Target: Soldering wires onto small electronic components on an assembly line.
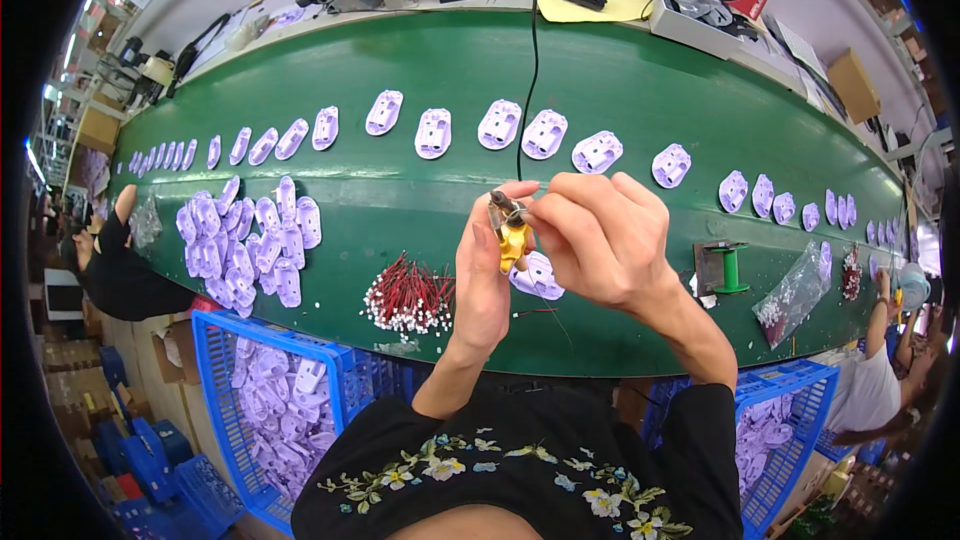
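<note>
In front of my chest, my left hand (482,275) is closed around a small tool (513,243) with a yellow grip and a dark metal head. My right hand (605,235) pinches at that head, fingertips together on what looks like a thin wire (563,322), whose loose end trails below. Under both hands a light-purple computer mouse shell (540,280) lies on the green table, partly hidden. To the left of my left hand sits a heap of short red leads with white connectors (410,295). A single red lead (537,312) lies near the shell.
Mouse shells (434,133) form a long row across the green table (380,50); more are piled (250,240) at left. A black cord (535,50) hangs centrally. Right are a green spool (731,268) and plastic bag (795,295). Blue crates (345,380) stand below; co-workers (870,380) flank me.
</note>
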Available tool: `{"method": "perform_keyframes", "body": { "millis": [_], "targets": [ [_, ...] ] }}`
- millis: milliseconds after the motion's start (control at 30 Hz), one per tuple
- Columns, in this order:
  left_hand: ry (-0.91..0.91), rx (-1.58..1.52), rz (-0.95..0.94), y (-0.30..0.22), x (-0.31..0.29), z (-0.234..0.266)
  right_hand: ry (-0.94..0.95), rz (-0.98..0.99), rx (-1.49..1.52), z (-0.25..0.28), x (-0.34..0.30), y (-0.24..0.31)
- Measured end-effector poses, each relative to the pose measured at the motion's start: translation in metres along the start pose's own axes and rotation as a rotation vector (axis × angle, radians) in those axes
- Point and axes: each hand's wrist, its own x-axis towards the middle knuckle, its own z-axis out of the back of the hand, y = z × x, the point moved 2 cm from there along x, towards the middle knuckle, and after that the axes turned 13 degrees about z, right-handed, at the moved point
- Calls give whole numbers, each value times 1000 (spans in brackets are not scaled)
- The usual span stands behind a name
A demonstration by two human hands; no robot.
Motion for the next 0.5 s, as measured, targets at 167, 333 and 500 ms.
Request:
{"method": "perform_keyframes", "body": {
  "millis": [167, 333, 500],
  "targets": [
    [10, 91, -80, -1, -1, 0, -45, -322, 266, 2, 1, 10],
    [-17, 94, -66, -2, -3, -6, -60, -450, 376, 7, 5, 9],
    [-2, 36, 1, 2, -4, -1, -83, -217, 198, 4, 9, 8]
  ]
}}
